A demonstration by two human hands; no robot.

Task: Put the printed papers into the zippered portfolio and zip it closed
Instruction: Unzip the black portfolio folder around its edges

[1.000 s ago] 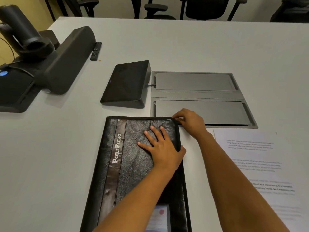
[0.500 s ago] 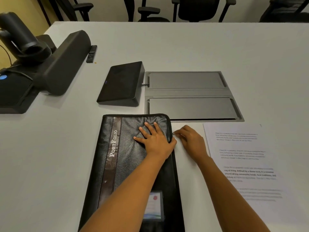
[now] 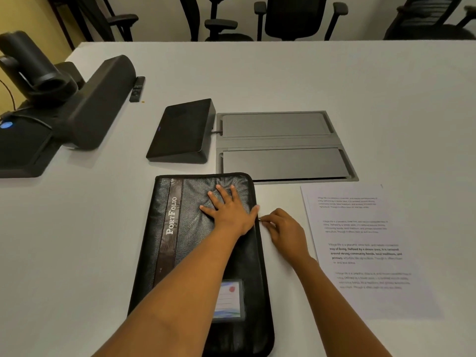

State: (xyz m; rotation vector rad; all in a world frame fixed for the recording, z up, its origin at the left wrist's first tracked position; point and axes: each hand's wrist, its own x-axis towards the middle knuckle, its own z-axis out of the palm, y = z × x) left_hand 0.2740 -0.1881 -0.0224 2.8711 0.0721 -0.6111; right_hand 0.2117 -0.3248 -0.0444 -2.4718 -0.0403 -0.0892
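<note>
Pressing flat on the black leather zippered portfolio point(image 3: 180, 240) near the front edge of the grey table point(image 3: 77, 253), the left hand point(image 3: 231, 212) lies open. The right hand point(image 3: 286, 233) seems to pinch the small zipper pull point(image 3: 260, 219). Just beside lie the white printed papers point(image 3: 365, 253). Pull steadily along the edge, cover pinned.

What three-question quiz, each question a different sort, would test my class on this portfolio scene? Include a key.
1. True or false: the papers are inside the portfolio.
2. The left hand: A) lifts the papers B) lies flat on the portfolio C) is curled in a fist.
3. Fill in: the right hand pinches the ___ at the portfolio's right edge.
Key: 1 false, they lie beside it; 2 B; 3 zipper pull.
</note>
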